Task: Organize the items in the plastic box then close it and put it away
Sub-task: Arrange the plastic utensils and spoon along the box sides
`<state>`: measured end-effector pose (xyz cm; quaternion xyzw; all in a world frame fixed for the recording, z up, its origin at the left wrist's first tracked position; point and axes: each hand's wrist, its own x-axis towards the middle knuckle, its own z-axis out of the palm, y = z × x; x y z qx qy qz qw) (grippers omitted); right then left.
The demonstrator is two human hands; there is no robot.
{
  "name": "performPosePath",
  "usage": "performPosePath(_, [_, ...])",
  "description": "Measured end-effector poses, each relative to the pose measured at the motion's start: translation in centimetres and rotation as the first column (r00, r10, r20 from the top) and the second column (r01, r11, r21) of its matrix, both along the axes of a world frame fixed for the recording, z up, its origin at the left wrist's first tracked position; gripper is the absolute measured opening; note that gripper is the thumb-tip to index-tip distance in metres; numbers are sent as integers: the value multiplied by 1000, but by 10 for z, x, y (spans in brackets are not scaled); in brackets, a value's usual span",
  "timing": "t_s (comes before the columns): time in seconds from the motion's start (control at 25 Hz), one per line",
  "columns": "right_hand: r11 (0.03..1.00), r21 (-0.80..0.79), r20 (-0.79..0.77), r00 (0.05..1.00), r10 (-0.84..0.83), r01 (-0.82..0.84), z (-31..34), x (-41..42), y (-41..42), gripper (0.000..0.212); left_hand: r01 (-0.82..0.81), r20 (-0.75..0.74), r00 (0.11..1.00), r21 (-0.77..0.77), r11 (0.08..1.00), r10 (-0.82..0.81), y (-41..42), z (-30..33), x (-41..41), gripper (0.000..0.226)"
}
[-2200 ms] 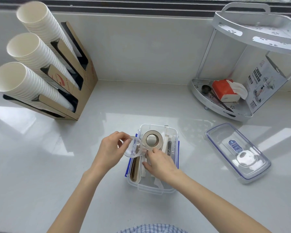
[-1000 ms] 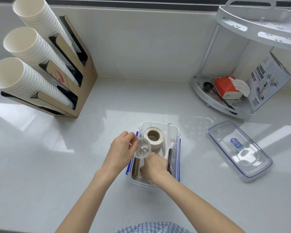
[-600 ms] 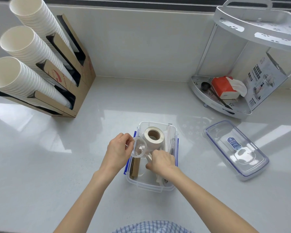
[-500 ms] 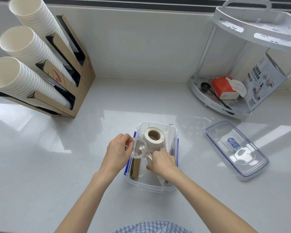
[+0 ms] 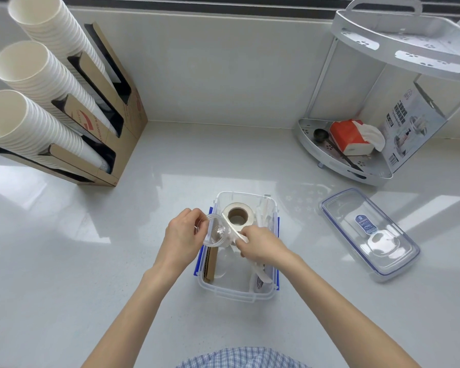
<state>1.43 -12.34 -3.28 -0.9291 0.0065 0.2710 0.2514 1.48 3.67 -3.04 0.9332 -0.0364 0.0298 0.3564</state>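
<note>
An open clear plastic box point(image 5: 234, 294) with blue clips stands on the counter in front of me. A roll of beige tape point(image 5: 238, 215) lies at its far end, brown cardboard pieces point(image 5: 210, 264) stand along its left wall, and wrapped utensils point(image 5: 260, 278) lie on its right side. My left hand point(image 5: 182, 239) holds a small clear plastic cup point(image 5: 217, 233) over the box's left rim. My right hand point(image 5: 260, 245) pinches a white wrapped strip point(image 5: 230, 228) that runs across the cup. The box's clear lid point(image 5: 367, 232) lies to the right.
A cardboard dispenser point(image 5: 112, 128) with three stacks of white paper cups point(image 5: 32, 107) stands at the back left. A white corner rack point(image 5: 356, 166) at the back right holds a red tissue pack point(image 5: 349, 138), a black scoop and a printed carton point(image 5: 409, 128).
The tape roll went from upright to lying flat at the box's far end. My right hand rose out of the box with a white strip, meeting the cup in my left hand.
</note>
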Motion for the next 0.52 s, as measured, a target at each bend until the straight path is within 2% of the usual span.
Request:
performPosePath(0.12, [997,78,-16,1000,-19,20,13,2,-10,21,4,1,1000,-6,1000,-4,0,2,-2,17])
performPosePath(0.24, [962,250,-31,994,-109,113,27,-2,-27,25,16,31,999,-2,1000,-16,-3,5,-3,14])
performPosePath(0.36, [892,382,-42,968,-246,243,33,-4,-40,28,72,8,997,93,993,-73,-10,6,-2,17])
performPosePath(0.52, [845,432,-55,945,-323,315,33,-7,-44,30,201,-102,978,253,946,-180,-28,4,-9,23])
